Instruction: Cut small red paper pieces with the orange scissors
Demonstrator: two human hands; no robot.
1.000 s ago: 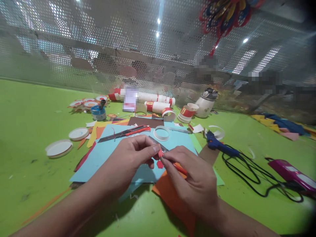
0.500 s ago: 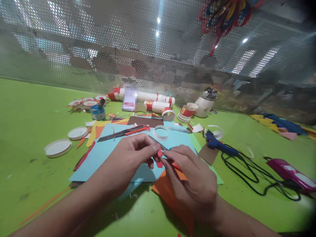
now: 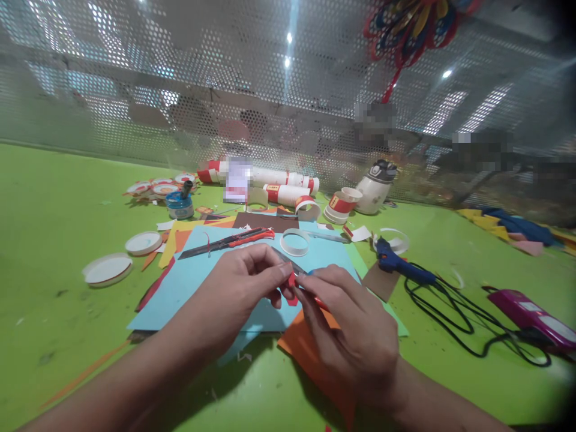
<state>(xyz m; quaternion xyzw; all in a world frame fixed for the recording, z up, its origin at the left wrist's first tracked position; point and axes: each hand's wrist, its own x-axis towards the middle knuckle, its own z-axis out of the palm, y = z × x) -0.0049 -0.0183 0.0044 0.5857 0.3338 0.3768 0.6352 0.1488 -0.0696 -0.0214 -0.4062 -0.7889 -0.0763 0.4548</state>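
Observation:
My left hand [image 3: 245,279] pinches a small piece of red paper [image 3: 292,281] between thumb and fingertips, above a light blue sheet [image 3: 198,288]. Close against it, my right hand [image 3: 348,321] is closed around a slim tool with a red handle [image 3: 321,304]; its working end is mostly hidden by the fingers. Both sets of fingertips meet at the red paper. Just beyond them lies a white paper ring [image 3: 294,242]. A red-handled craft knife [image 3: 252,238] rests on the blue sheet to the left of the ring.
A blue glue gun [image 3: 405,264] with a looped black cable and a magenta power box [image 3: 531,315] lie to the right. White lids [image 3: 108,269] and a blue jar [image 3: 179,206] are on the left. White-and-red paper cups [image 3: 339,207] and a bottle [image 3: 375,187] stand behind.
The red paper has shifted slightly between my fingertips, and my right fingers have edged a little. The view has drifted very slightly; everything on the table stays put.

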